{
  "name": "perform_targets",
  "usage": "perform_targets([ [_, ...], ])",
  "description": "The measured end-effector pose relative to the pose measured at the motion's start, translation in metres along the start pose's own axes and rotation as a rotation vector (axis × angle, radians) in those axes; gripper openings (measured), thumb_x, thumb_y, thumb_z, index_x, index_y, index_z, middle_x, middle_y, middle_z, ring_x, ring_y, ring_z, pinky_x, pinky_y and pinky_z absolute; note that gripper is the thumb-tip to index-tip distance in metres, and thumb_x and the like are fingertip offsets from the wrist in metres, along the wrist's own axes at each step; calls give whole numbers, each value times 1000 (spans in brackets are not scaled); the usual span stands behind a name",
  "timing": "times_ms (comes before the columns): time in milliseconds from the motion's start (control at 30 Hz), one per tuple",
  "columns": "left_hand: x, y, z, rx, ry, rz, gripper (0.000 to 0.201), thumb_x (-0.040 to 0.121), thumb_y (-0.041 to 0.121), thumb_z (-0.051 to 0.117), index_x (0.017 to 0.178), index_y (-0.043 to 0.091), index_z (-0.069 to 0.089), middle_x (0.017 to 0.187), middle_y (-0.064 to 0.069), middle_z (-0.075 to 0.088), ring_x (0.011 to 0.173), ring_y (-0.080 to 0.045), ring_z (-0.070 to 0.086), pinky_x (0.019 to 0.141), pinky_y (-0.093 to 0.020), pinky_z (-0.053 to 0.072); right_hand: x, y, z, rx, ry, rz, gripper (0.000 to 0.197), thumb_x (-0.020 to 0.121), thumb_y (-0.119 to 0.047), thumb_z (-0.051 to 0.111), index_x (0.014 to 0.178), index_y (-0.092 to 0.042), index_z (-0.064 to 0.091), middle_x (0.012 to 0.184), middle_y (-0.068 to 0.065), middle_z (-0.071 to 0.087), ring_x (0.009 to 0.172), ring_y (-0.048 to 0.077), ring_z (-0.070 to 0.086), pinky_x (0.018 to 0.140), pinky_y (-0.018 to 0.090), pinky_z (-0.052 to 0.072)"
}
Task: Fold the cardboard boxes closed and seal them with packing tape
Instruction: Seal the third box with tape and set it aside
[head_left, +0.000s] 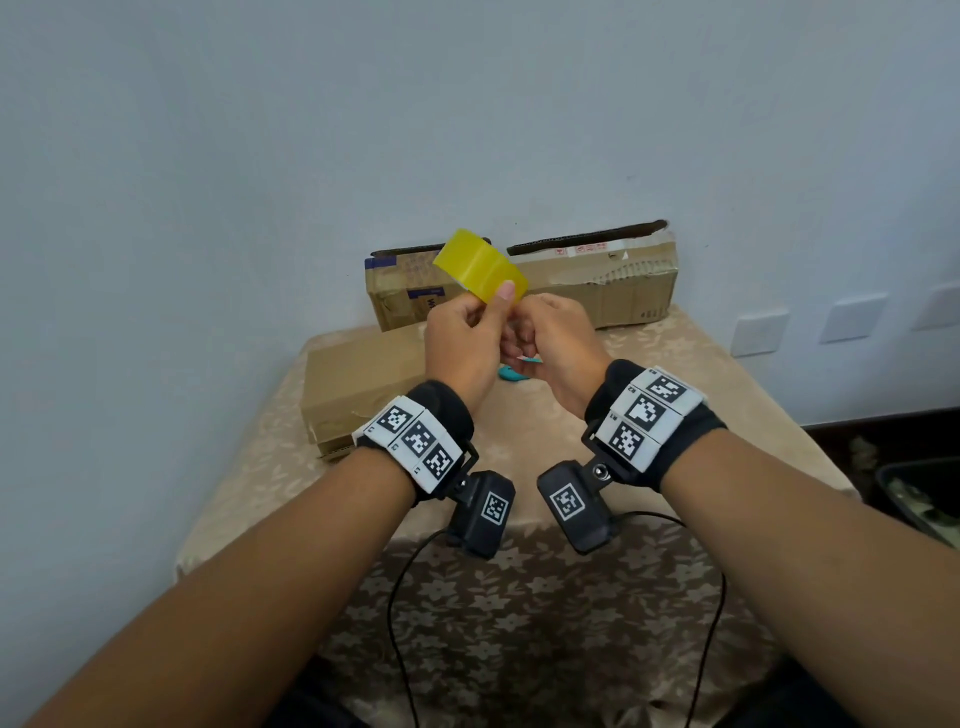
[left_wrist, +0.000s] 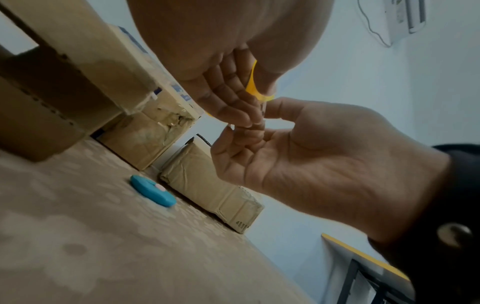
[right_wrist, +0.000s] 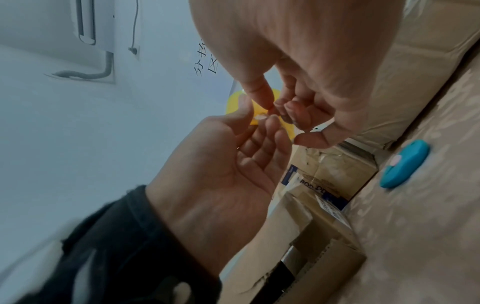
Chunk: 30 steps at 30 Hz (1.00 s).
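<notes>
I hold a yellow roll of packing tape (head_left: 480, 265) in the air above the table. My left hand (head_left: 498, 306) grips it, thumb pressed on its outer face. My right hand (head_left: 524, 322) meets it from the right; its thumb and forefinger pinch the roll's rim (right_wrist: 255, 118), where a small pale tab shows. Three cardboard boxes are on the table. A closed one (head_left: 363, 384) lies near left. One with blue print (head_left: 400, 296) and a long one (head_left: 613, 291) stand against the wall, flaps up. In the left wrist view the roll (left_wrist: 252, 82) sits between my left fingers (left_wrist: 233, 98).
A blue cutter (head_left: 514, 374) lies on the beige floral tablecloth (head_left: 675, 415) just under my hands, right of the near box. The wall is close behind the boxes. Two black cables (head_left: 395, 597) hang from my wrist cameras. A dark bin (head_left: 914, 499) stands off the table's right edge.
</notes>
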<state>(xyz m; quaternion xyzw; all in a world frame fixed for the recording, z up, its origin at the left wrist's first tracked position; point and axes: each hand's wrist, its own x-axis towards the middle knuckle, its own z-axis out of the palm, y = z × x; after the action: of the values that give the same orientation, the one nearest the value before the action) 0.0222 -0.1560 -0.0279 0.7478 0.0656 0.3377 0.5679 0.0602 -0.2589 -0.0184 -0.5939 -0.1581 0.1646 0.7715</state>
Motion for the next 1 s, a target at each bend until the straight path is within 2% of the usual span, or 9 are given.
perform_targets([
  [100,1,0,0,59,8,44,65,85,63,61,77,-1,66,66,-18,68,61,-41,68,62,-58,58,-1,-3,1,24,15,16,27,98,-13,54,72,-15,47,50,-1,44,46,13,47,58,28,53],
  [167,1,1,0,75,6,57,67,83,66,59,76,0,66,66,-18,68,61,-41,68,61,-58,58,-1,-4,2,46,26,44,22,96,-14,57,74,-15,50,50,-1,46,46,13,47,62,31,53],
  [233,0,1,0,76,6,68,61,88,59,61,75,-1,66,64,-17,68,58,-36,68,61,-55,59,1,-3,2,65,29,84,19,94,-18,59,76,-14,56,51,0,47,49,15,47,67,33,52],
  [300,1,0,1,71,13,76,52,96,46,63,75,-2,67,62,-17,67,51,-27,65,58,-47,59,2,-3,1,72,21,124,19,93,-23,60,77,-13,61,55,2,47,51,16,48,68,33,51],
  [400,1,-1,1,66,22,75,43,100,34,63,73,0,66,57,-10,63,46,-18,59,53,-32,51,1,-3,0,98,-17,155,23,96,-26,61,78,-12,62,59,3,45,50,16,47,62,31,48],
  [467,1,-1,1,51,17,61,40,101,31,63,73,3,65,55,-6,61,44,-16,58,51,-27,48,2,-3,-1,124,-26,165,24,96,-23,61,75,-12,61,61,5,41,51,17,44,60,30,46],
  [633,0,-1,3,35,10,60,43,101,30,63,76,-4,66,55,-7,61,45,-19,58,53,-30,49,3,-4,-4,176,17,184,23,93,-17,63,71,-13,59,61,3,39,54,16,40,61,31,47],
  [867,-4,3,4,19,-22,54,36,101,27,63,69,10,64,57,-8,61,43,-15,57,48,-24,48,1,-5,2,189,99,131,19,91,-12,62,74,-8,55,45,3,43,41,18,41,56,31,44],
  [1000,-6,6,6,-33,-30,34,39,102,27,62,73,1,64,57,-10,60,45,-19,57,49,-27,50,1,-5,2,153,114,110,16,93,-11,60,78,-6,57,52,7,48,41,17,44,53,29,46],
])
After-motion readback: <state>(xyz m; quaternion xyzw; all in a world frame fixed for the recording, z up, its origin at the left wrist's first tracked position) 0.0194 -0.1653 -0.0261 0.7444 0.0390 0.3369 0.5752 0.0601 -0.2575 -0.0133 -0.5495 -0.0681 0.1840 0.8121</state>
